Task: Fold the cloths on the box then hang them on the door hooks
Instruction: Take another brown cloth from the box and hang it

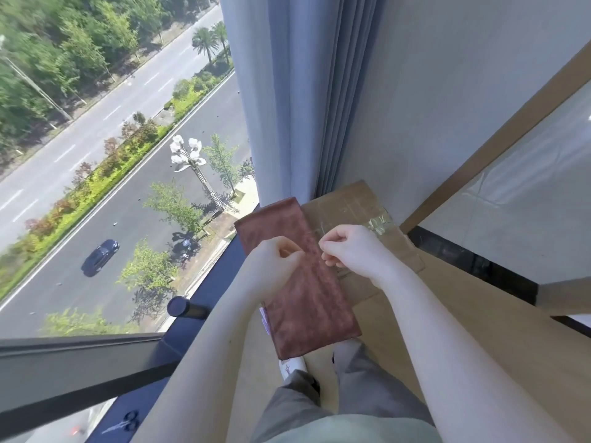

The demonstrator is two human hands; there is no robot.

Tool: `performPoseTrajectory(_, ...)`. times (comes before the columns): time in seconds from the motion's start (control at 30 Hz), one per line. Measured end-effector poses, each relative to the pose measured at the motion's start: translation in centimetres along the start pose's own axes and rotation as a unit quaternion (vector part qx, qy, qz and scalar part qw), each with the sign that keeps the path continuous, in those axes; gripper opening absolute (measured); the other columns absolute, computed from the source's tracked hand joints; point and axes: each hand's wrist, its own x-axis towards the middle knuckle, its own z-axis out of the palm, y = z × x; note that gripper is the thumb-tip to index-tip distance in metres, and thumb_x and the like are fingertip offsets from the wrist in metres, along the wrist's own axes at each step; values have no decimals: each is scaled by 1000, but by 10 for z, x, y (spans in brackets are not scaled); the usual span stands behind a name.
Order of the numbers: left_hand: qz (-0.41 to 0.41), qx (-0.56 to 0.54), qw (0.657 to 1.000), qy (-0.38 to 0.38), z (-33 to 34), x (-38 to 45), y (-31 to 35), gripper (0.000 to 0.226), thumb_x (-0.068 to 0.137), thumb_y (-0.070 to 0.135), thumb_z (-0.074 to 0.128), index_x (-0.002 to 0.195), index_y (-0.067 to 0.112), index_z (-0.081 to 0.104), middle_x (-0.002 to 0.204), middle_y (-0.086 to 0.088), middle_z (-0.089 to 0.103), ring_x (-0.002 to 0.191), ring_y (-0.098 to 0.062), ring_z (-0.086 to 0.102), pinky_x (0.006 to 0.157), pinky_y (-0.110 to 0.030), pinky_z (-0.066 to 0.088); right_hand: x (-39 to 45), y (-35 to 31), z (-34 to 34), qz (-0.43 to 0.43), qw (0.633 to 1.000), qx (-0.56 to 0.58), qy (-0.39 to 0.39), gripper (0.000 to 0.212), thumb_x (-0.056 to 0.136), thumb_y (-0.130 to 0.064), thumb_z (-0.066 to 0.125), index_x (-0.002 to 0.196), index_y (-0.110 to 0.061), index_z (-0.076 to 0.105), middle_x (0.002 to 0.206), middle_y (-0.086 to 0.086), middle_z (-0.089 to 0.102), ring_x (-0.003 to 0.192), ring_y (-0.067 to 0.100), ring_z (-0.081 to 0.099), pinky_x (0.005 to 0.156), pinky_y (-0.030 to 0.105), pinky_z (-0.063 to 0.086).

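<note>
Right beside you is a big window (112, 139) looking far down at a road, and a blue curtain (303, 107) hangs in the corner. Tucked under that curtain sits the cardboard box (348, 212), which gives you a flat top to fold on.

Your brown cloth (307, 282) lies on the box as a long, narrow strip — it looks folded once already. Its near end sticks out past the box toward your legs, because the strip is longer than the box top.

Your left hand (275, 260) has its fingers curled at the cloth's left edge, and your right hand (351, 251) curls at the right edge. Both seem to pinch the cloth about halfway along — a good spot to bend the strip in half. I can't tell how tight each grip is. No door hooks show yet.
</note>
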Motion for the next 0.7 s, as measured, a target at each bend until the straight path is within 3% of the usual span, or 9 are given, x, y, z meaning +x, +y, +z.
performPoseTrajectory(0.23,-71,-35,996,45,-4,29,-12,10,96,35,58,96,35,68,94,10,70,85,-10,67,74,-31,55,57,-8,3,1,998,-37,-45,11,94,-19,61,92,-19,72,89,-1,77,91,19,74,85,36,58)
performPoseTrajectory(0.33,-94,-45,993,52,-2,42,-14,9,95,34,58,94,34,67,95,11,70,82,-13,70,76,-36,60,82,-11,6,-4,997,-55,-62,12,93,-18,60,94,-21,72,86,-3,72,81,15,67,69,27,51)
performPoseTrajectory(0.43,-116,-63,989,65,-1,56,-18,10,94,32,58,97,31,68,96,11,70,80,-14,70,75,-36,60,103,-12,11,-11,994,-78,-71,13,93,-19,60,99,-21,71,88,-6,68,78,11,62,63,25,44)
performPoseTrajectory(0.57,-126,-38,989,70,5,75,-32,11,94,30,58,102,30,66,105,8,67,87,-13,67,78,-34,57,129,-11,20,-15,992,-100,-77,18,95,-21,62,112,-19,69,110,-4,67,89,11,62,68,24,47)
performPoseTrajectory(0.7,-130,26,989,60,14,96,-52,25,94,27,58,119,30,60,131,-1,55,116,-22,57,96,-40,50,158,-6,33,-12,990,-128,-64,48,93,-22,63,140,-19,53,140,5,53,111,21,59,79,30,46)
